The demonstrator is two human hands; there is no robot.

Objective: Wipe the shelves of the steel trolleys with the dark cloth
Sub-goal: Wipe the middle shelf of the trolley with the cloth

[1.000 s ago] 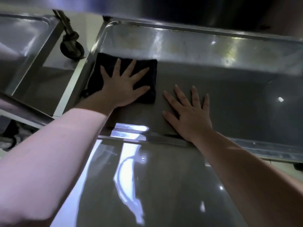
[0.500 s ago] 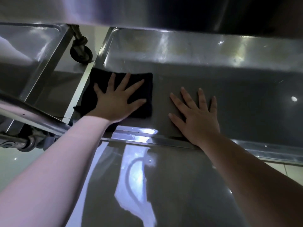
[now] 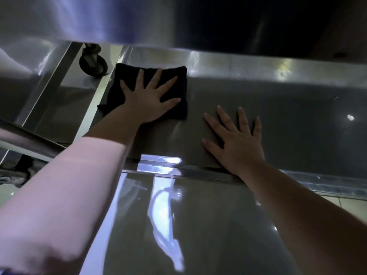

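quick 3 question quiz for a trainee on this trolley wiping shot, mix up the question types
1. Multiple choice: what lies under the left hand? A) bare steel B) the dark cloth C) a sponge
2. True or false: the right hand grips the cloth.
3. Fill in: the cloth sits near the far ____ corner of the shelf.

Key
1. B, with the fingers spread flat on it.
2. False: it lies flat on the bare shelf, apart from the cloth.
3. left
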